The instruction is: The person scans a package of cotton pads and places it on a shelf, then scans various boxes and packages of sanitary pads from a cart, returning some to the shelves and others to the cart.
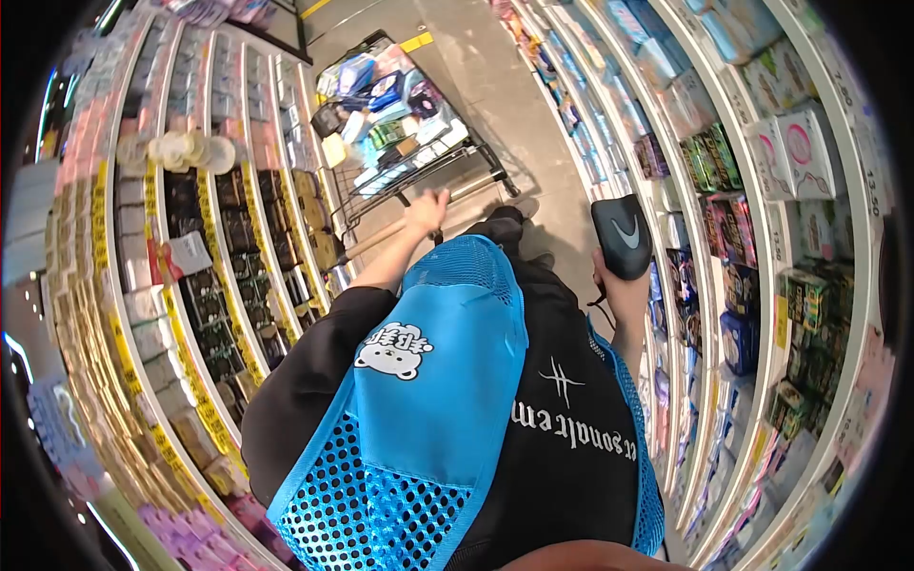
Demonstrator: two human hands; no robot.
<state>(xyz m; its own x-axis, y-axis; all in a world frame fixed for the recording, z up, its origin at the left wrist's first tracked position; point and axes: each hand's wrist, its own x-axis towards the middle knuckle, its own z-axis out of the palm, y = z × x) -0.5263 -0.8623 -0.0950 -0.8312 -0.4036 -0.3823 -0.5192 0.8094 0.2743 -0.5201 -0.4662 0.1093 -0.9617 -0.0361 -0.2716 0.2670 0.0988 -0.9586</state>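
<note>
At the top centre stands a wire shopping cart (419, 176) heaped with packaged goods (388, 95), many in blue, white and green wrappers. My left hand (427, 211) is closed round its long, pale handlebar (381, 234). On the right, my right hand (624, 283) grips a black, rounded object (621, 236) with a light swoosh mark, raised beside the right-hand shelves. A thin dark strap hangs by that wrist. The fingers of my right hand are partly hidden behind the object.
Shelves (214, 257) of small packages with yellow price strips line the left side. More shelves (728, 190) hold packaged goods on the right. The grey floor (533, 114) of the aisle runs between them, beyond and beside the cart.
</note>
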